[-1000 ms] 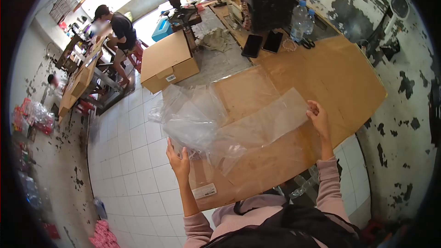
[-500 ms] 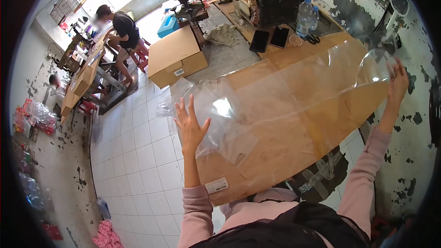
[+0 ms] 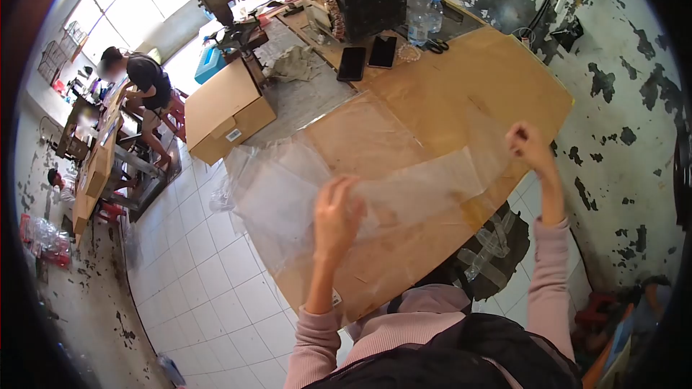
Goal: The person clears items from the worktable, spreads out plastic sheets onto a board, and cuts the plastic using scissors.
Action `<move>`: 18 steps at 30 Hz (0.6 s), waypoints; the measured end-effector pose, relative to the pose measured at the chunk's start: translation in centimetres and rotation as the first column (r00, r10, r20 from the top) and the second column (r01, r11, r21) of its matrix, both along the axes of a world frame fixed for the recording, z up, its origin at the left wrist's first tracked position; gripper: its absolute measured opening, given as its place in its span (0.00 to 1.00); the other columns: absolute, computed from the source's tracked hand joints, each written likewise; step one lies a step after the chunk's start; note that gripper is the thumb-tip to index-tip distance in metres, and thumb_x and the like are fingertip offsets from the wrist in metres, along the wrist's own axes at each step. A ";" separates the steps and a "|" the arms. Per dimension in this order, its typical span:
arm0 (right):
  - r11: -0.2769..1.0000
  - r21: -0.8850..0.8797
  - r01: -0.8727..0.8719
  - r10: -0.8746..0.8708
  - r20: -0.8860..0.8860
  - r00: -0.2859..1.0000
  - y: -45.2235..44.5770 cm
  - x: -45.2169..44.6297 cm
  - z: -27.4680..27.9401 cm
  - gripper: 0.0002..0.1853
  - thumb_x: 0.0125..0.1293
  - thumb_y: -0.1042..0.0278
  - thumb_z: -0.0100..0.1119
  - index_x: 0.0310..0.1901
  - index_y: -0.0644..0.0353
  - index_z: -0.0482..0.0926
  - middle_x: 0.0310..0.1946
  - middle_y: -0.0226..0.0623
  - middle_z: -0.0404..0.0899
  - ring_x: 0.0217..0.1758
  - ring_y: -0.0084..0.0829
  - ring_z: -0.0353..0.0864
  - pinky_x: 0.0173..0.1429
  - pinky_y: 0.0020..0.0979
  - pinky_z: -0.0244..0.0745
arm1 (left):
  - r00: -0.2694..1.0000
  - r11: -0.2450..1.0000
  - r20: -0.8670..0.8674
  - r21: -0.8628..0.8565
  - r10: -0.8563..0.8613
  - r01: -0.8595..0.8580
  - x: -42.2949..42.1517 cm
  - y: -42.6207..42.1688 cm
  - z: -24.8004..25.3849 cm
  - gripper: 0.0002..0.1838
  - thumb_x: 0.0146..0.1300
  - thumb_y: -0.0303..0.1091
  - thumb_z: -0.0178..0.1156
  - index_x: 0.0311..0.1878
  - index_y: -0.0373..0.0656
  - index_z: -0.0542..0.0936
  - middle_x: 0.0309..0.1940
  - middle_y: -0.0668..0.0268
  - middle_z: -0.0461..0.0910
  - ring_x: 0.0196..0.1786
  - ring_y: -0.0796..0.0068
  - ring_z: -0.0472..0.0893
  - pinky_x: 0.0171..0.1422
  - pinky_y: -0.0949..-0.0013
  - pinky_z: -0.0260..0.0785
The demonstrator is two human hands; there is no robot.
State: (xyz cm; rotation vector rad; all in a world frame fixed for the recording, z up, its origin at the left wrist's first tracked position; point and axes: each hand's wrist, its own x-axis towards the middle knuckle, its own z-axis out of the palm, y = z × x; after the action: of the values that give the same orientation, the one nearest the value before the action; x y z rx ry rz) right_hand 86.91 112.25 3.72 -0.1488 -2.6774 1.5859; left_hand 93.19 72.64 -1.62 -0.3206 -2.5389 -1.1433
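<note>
Clear plastic sheets [image 3: 281,180] lie in a loose, overlapping pile on the left part of the brown-covered table [image 3: 375,274]. A long clear strip [image 3: 432,184] stretches from the pile towards the right. Over the right edge of the pile is my left hand [image 3: 336,220], blurred, its fingers bent; whether it grips any plastic is not clear. My right hand [image 3: 530,145] is raised at the table's right side, beyond the strip's visible end. Its fingers are curled together, and what they hold, if anything, is too faint to make out.
A closed cardboard box [image 3: 231,112] stands at the table's back left. Two phones [image 3: 352,64], water bottles [image 3: 418,14] and black scissors [image 3: 437,46] are at the back. A person [image 3: 144,79] sits at another workbench on the far left.
The long strip, pulled far right half a second ago, now lies lower and shorter across the table. My right hand has come back inward; my left hand has moved rightward, its spread fingers now bent.
</note>
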 end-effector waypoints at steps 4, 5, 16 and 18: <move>0.998 0.057 -0.030 0.036 -0.100 0.994 -4.6 3.9 -3.5 0.07 0.61 0.68 0.58 0.30 0.59 0.71 0.23 0.24 0.69 0.28 0.17 0.67 0.32 0.23 0.64 | 0.939 0.940 0.090 0.122 -0.331 0.319 1.8 6.3 -2.1 0.18 0.56 0.25 0.59 0.52 0.40 0.75 0.49 0.54 0.75 0.51 0.57 0.77 0.54 0.63 0.70; 1.000 0.018 -0.015 0.016 -0.081 0.997 -6.1 5.0 -3.0 0.09 0.61 0.68 0.59 0.29 0.62 0.71 0.23 0.26 0.71 0.29 0.19 0.69 0.35 0.24 0.66 | 0.903 0.903 0.182 0.270 -0.389 0.335 2.1 7.3 -2.0 0.17 0.59 0.26 0.58 0.52 0.40 0.75 0.49 0.55 0.75 0.52 0.60 0.76 0.54 0.64 0.70; 0.936 0.348 -0.054 0.189 -0.368 0.911 -14.1 9.9 -4.9 0.09 0.52 0.71 0.64 0.30 0.59 0.71 0.28 0.36 0.72 0.36 0.39 0.71 0.42 0.38 0.66 | 0.640 0.345 0.297 0.937 -0.709 -0.054 0.5 11.3 -3.0 0.22 0.66 0.29 0.54 0.59 0.30 0.63 0.51 0.55 0.74 0.50 0.70 0.78 0.53 0.70 0.72; 0.898 0.435 -0.063 0.254 -0.396 0.883 -14.0 9.5 -4.6 0.09 0.50 0.74 0.64 0.29 0.60 0.71 0.28 0.36 0.72 0.36 0.39 0.71 0.42 0.36 0.66 | 0.650 0.405 0.332 0.913 -0.683 -0.041 0.1 11.2 -3.8 0.18 0.65 0.29 0.54 0.56 0.31 0.66 0.50 0.57 0.74 0.49 0.73 0.77 0.53 0.71 0.72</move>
State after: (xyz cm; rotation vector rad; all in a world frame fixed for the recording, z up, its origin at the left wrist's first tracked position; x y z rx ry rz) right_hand 96.36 98.29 -0.93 0.4109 -2.6115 0.8902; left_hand 93.24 83.81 -5.37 -0.1665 -1.8808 -3.0548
